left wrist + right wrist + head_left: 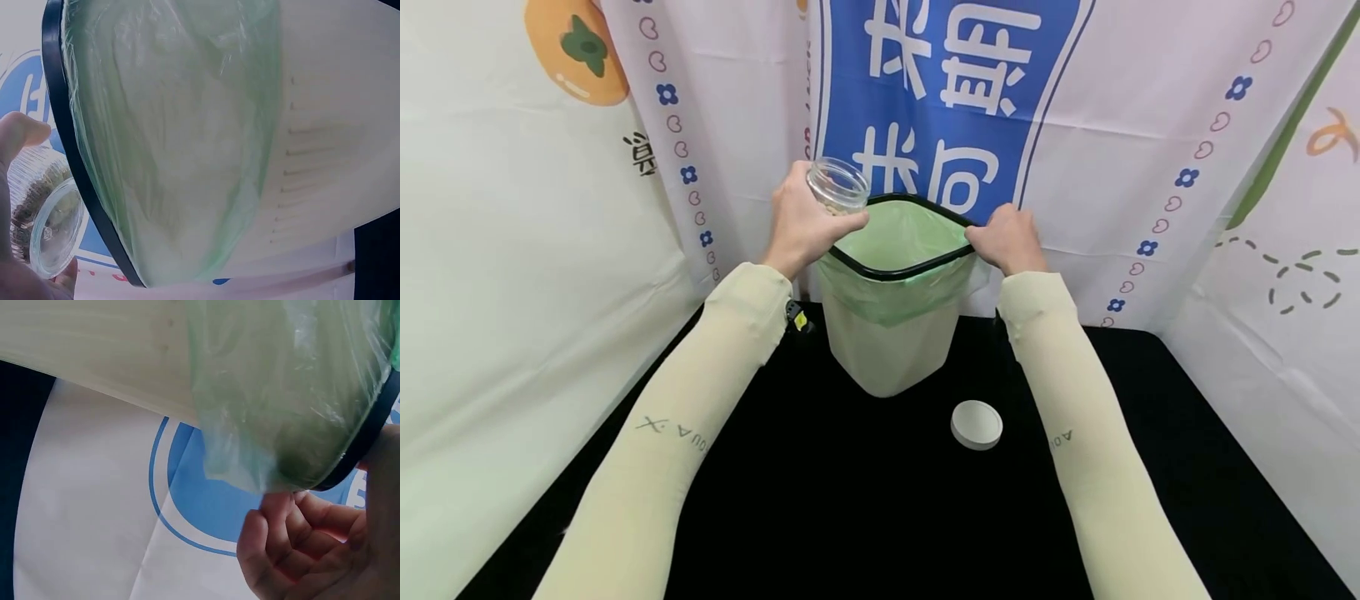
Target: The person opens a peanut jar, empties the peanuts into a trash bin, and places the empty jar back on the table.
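Observation:
My left hand [805, 218] holds a clear glass jar [838, 185] without its lid, beside the left corner of a pale trash bin [883, 354]. The jar's mouth is tilted, and the left wrist view shows brownish bits inside the jar [39, 209], too blurred to name. A black rim [887, 273] rings the bin's top over a green bag [895, 304] folded down outside. At the bin's right corner my right hand [1009, 240] grips the rim; in the right wrist view its curled fingers [306, 531] sit under the bag's edge.
On the black tabletop [865, 500] a round white lid [976, 425] lies in front of the bin, to the right. A printed cloth [1105, 167] hangs close behind the bin, and white cloth walls [512, 250] stand on both sides.

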Tool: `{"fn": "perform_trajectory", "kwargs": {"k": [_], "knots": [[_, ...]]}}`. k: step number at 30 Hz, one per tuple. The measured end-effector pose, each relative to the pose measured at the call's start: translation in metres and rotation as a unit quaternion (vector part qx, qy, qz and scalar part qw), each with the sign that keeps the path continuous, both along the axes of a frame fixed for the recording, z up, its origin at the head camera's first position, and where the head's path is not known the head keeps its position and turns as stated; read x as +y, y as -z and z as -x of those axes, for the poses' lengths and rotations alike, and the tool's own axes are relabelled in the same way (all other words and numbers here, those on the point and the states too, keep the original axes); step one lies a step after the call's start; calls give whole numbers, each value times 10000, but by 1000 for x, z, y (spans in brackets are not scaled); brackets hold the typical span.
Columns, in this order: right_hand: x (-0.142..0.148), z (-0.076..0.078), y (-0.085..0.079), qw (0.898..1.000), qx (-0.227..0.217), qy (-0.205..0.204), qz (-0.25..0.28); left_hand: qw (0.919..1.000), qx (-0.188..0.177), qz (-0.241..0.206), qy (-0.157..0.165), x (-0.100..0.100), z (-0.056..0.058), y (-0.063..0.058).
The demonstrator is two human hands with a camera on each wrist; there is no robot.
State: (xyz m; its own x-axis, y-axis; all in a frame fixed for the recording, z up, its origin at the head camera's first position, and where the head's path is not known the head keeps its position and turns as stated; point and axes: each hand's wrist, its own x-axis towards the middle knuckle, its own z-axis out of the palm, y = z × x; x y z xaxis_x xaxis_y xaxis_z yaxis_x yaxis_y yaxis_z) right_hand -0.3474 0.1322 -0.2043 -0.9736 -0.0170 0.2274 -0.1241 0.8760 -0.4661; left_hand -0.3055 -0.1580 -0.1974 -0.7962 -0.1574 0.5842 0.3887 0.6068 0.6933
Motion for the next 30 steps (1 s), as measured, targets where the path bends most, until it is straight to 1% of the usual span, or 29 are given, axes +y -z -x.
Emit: {"fn": "perform_trajectory", "kwargs": {"k": [6,12,15,18,25,30], "knots": [[-2,1,6,9995,54,169,251,9998,127,119,-28,5,3,0],[-4,-3,8,9996,84,158,231,9992,206,345,-25,6,8,-2],[-3,-4,9,9996,66,115,235,9987,178,474,-22,5,10,-2],[-3,-1,12,9994,58,103,335,9979,119,641,-27,5,12,-2],[-3,2,14,9978,89,144,644,9943,192,1045,-1,1,14,-6],[-4,3,15,9969,77,207,754,9920,84,1257,5,0,16,-9]]}}
